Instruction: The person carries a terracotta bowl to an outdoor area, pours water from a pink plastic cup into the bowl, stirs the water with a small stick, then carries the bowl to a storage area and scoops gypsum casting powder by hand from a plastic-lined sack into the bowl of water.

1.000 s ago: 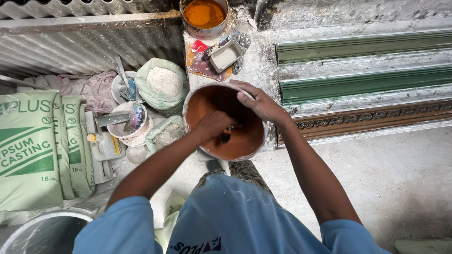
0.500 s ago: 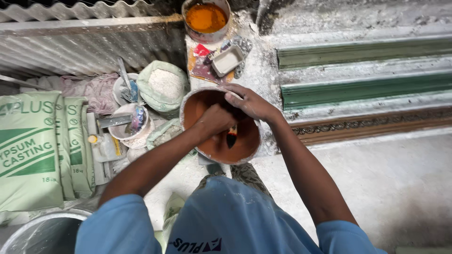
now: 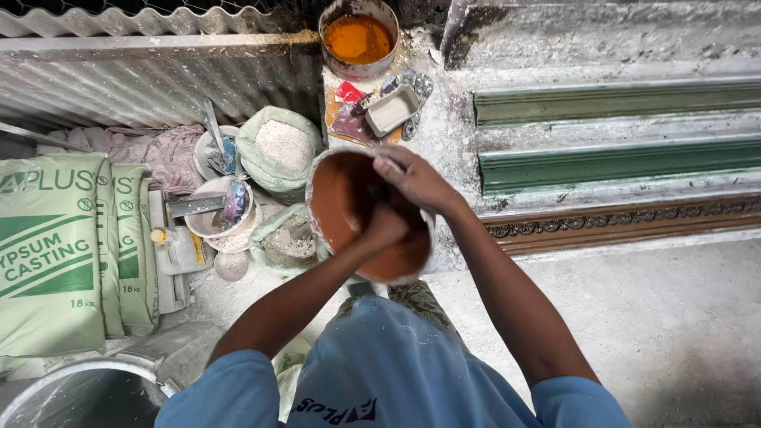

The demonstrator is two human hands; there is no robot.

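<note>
Here your left hand (image 3: 386,227) is fisted inside the rust-brown mixing bowl (image 3: 341,206), whatever it grips hidden, while your right hand (image 3: 416,178) clasps the bowl's far rim. The bowl's near edge blurs above your knees. Around it lie open powder bags (image 3: 279,149), green sacks (image 3: 47,254) and the dusty concrete floor (image 3: 674,317).

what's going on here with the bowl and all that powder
A person in a blue shirt works both hands in a round bowl coated inside with reddish-brown paste. The left hand is down inside it; the right hand is at the far rim. Whether either hand grips a tool cannot be told. Beside the bowl stand an open bag of white powder, a can of orange pigment and green sacks. Green and brown mouldings lie to the right.
</note>
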